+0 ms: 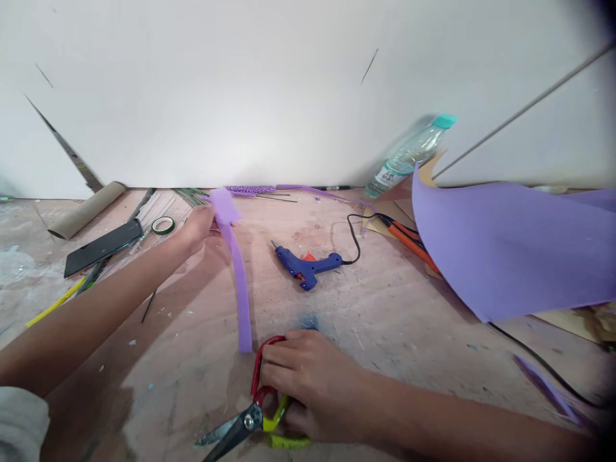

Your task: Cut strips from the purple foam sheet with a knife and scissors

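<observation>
My left hand pinches the top end of a long purple foam strip, which hangs down toward the wooden table. Close to the strip's lower end, my right hand rests on the red handles of a pair of scissors lying on the table, fingers curled over them. The scissors' dark blades point to the lower left. A second tool with yellow-green handles lies partly under that hand.
A blue glue gun with a black cord lies mid-table. A large purple foam sheet curls up at the right, a water bottle behind it. A phone, tape roll, cardboard tube and wires lie left.
</observation>
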### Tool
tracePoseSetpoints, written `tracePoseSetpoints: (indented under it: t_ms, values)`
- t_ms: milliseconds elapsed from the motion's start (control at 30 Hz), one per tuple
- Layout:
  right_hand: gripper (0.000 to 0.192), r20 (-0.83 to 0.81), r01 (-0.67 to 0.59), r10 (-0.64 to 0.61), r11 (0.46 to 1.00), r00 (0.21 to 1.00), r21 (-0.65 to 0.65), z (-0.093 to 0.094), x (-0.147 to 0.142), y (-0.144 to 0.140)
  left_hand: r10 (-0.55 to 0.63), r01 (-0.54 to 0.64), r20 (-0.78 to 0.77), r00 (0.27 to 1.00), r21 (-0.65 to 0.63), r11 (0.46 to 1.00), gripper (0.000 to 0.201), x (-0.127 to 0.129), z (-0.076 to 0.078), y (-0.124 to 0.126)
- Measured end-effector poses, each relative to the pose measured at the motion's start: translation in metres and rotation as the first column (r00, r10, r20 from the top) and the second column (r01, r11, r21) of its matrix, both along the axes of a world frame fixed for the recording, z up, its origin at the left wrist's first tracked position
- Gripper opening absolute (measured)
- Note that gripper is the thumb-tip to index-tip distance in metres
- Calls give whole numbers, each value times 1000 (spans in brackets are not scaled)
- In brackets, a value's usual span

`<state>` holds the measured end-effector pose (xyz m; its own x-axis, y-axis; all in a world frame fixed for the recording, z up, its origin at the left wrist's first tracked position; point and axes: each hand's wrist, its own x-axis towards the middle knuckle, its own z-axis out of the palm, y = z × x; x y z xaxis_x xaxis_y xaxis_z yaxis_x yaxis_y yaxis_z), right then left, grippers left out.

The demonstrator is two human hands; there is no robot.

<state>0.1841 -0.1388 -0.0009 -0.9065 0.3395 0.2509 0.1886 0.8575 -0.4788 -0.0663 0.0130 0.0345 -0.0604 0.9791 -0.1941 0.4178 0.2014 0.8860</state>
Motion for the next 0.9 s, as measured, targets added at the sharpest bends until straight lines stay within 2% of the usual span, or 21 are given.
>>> tracePoseSetpoints:
  t_ms: [67,100,200,267,333,400,533,667,833,900]
  values:
    - [14,-27,59,-64,985,998,-161,5,2,3,65,-66,134,989,8,998,37,-1,-2,1]
    - [15,-27,116,-126,960,992,-254,8,3,6,86,-88,191,978,3,996,37,-1,-3,-1]
    - [13,10,282,-316,832,949,-477,23,2,20,105,-104,321,941,-19,994,36,3,-10,-12]
    - [19,-23,332,-418,751,908,-571,34,-4,33,89,-90,381,920,-16,996,32,9,-13,-25]
    - [25,-107,334,-520,678,847,-655,44,-14,46,56,-67,427,902,11,998,32,15,-13,-40]
    - [32,-171,286,-585,604,793,-744,51,-28,59,-2,-25,460,888,54,998,42,21,-9,-56]
    - [41,-255,127,-616,507,746,-852,54,-58,77,-123,80,473,872,110,991,48,23,4,-87]
    - [36,-296,61,-655,465,695,-883,52,-80,87,-159,133,465,871,89,987,50,19,5,-111]
    - [30,-384,46,-657,538,649,-842,54,-100,105,-156,211,554,818,-37,977,42,27,-8,-140]
    - [28,-394,42,-652,547,647,-836,57,-107,114,-141,249,614,777,-93,964,39,33,-7,-151]
